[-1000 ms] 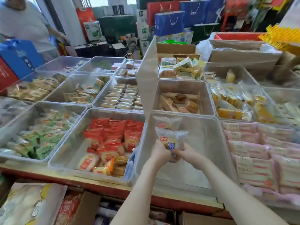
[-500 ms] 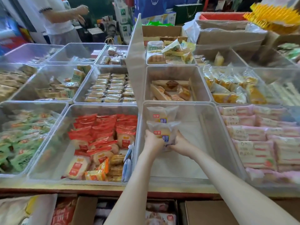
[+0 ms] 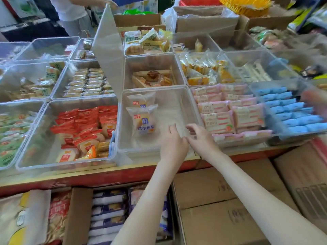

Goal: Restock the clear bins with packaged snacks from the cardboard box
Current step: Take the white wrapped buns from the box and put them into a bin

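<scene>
Clear plastic forms the middle bin (image 3: 185, 96), and both grips hang over its near right corner. The left grip (image 3: 174, 144) shows its back, fingers loose and pointing into the bin, holding nothing. The right grip (image 3: 201, 138) sits just to its right, close enough that the two nearly touch, fingers slack and a little curled, also holding nothing.

Up and to the left of the left grip, inside that same bin, lie two packaged buns in see-through wrappers with a red label and blue print. The nearer snack (image 3: 143, 119) overlaps the lower edge of the farther snack (image 3: 140, 101), and both lie along the bin's left wall. Neither grip touches them.

Left of the grips, the next bin is heaped with red packets (image 3: 85, 124). Right of the right grip come rows of pink packets (image 3: 230, 110), and further right again blue packets (image 3: 292, 110). Beyond the grips, one bin back, sit a few wedge cakes (image 3: 154, 78).

Below the grips runs the red front edge of the bench (image 3: 88, 179). Under it, beneath the left forearm, an open cardboard box (image 3: 77, 214) holds stacked blue-and-white packets. Beneath the right forearm stand closed cardboard boxes (image 3: 212, 191). Far behind everything, a person (image 3: 74, 13) in a light top stands by the bins.
</scene>
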